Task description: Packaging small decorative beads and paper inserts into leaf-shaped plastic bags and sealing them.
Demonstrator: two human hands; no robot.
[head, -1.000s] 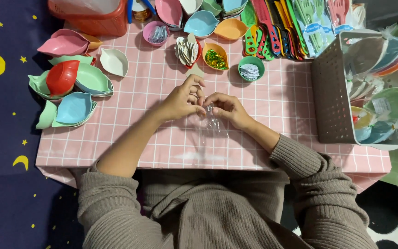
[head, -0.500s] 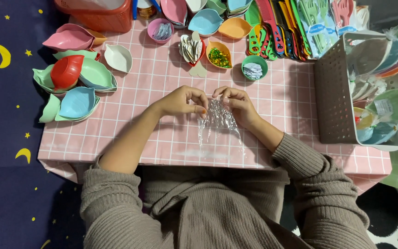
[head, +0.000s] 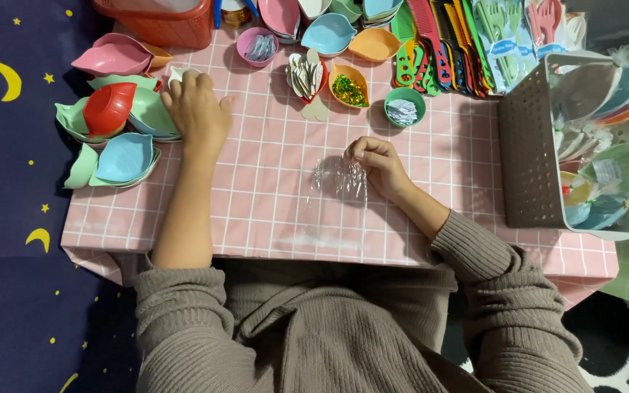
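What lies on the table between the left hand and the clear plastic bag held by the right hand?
Nothing: in the head view, only bare pink checked tablecloth separates the left hand from the clear plastic bag.

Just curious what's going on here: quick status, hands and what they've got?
Left hand on white leaf-shaped dish, covering most of it. Right hand pinching clear plastic bag on the pink table. Nothing between them.

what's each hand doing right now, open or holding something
Left hand: fingers curled over the white leaf-shaped dish; a real grip cannot be told.
Right hand: closed, pinching the clear plastic bag.
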